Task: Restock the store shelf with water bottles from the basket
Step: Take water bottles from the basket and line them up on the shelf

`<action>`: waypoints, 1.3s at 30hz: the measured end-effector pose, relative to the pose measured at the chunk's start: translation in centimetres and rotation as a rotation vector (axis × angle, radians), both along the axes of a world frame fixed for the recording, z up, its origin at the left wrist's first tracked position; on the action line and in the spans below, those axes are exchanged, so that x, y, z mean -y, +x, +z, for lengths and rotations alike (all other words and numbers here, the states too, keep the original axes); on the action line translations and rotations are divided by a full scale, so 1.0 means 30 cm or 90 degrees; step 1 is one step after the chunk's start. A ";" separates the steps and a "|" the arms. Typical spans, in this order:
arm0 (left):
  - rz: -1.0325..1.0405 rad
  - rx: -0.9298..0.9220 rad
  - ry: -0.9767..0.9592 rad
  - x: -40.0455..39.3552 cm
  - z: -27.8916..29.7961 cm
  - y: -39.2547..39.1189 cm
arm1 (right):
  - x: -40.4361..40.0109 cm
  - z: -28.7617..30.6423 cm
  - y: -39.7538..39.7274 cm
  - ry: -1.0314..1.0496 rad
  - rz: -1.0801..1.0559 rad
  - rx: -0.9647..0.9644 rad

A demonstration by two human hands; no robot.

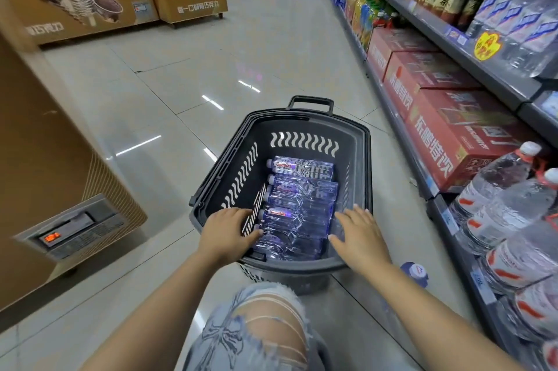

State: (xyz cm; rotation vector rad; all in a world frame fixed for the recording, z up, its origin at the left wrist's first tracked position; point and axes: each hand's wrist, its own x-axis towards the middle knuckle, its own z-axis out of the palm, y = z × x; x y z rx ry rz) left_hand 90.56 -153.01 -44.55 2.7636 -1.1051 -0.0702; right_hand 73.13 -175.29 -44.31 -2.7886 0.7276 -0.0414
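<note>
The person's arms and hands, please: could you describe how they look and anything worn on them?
Both forearms are bare, with no sleeves, gloves, watch or rings visible on the left hand or right hand. Fingernails look short and unpainted.

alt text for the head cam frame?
Both hands, left hand and right hand, reach into a dark basket of water bottles lying flat, on a store aisle floor. Stocked shelves run along the right.

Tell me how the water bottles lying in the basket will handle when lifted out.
The water bottles look full, so probably heavy for their size. Their clear plastic is glossy, maybe slippery. Lying on their sides in the basket, they would likely roll if set down loose. The left hand and right hand reach in.
</note>
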 end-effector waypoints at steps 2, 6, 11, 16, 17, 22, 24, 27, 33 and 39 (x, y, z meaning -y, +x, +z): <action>-0.015 -0.002 -0.007 -0.015 0.002 0.039 | -0.031 -0.008 0.020 -0.009 -0.012 0.004; -0.015 -0.018 0.020 -0.036 0.013 0.133 | -0.076 -0.017 0.051 0.025 0.008 0.008; 0.057 0.066 0.091 -0.035 0.044 0.191 | 0.022 0.015 0.086 0.027 0.038 0.028; 0.146 -0.065 0.020 0.062 0.029 0.058 | 0.066 -0.012 0.125 0.016 0.067 -0.021; 0.132 -0.064 0.038 0.073 0.015 0.030 | 0.057 -0.016 0.125 0.021 0.060 -0.006; 0.109 -0.019 0.105 0.036 -0.012 0.043 | 0.014 -0.023 0.127 0.038 0.047 -0.003; 0.106 -0.013 0.113 -0.003 0.003 0.078 | -0.034 -0.026 0.140 0.034 0.041 -0.002; 0.138 0.001 0.118 -0.076 0.020 0.150 | -0.129 -0.012 0.143 0.021 0.069 -0.006; 0.214 0.036 0.192 -0.201 0.034 0.257 | -0.137 0.036 0.174 0.027 0.168 0.046; 0.213 -0.030 0.079 -0.116 0.033 0.152 | -0.012 0.029 0.217 -0.017 0.150 -0.037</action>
